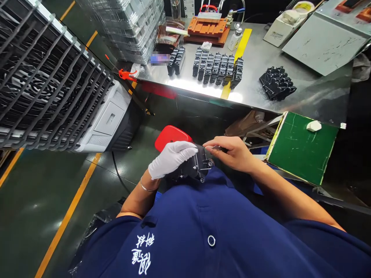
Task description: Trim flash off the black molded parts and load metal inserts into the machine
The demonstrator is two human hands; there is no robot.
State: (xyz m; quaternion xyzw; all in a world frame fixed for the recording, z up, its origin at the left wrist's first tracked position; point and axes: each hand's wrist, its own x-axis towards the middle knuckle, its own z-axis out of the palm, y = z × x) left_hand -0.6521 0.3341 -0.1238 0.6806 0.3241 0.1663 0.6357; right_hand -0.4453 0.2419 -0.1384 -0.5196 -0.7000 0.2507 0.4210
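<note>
My left hand (173,159), in a white glove, is closed around a black moulded plastic part (193,165) held close to my chest. Metal-looking pins and round bosses stick out of the part's near side. Bare and without a glove, my right hand (233,152) pinches a small thin dark tool (219,148) just to the right of the part. Its tip end is partly covered by the fingers, so its exact kind is unclear. Below the left hand's far side, a red stool seat (173,138) shows.
On the metal table (252,88) stand a row of black plastic parts (216,67), another black cluster (277,83) and an orange fixture (207,29). Stacked clear trays (127,27) rise at the back left. A green board (303,148) lies right; a large fan unit (52,85) stands left.
</note>
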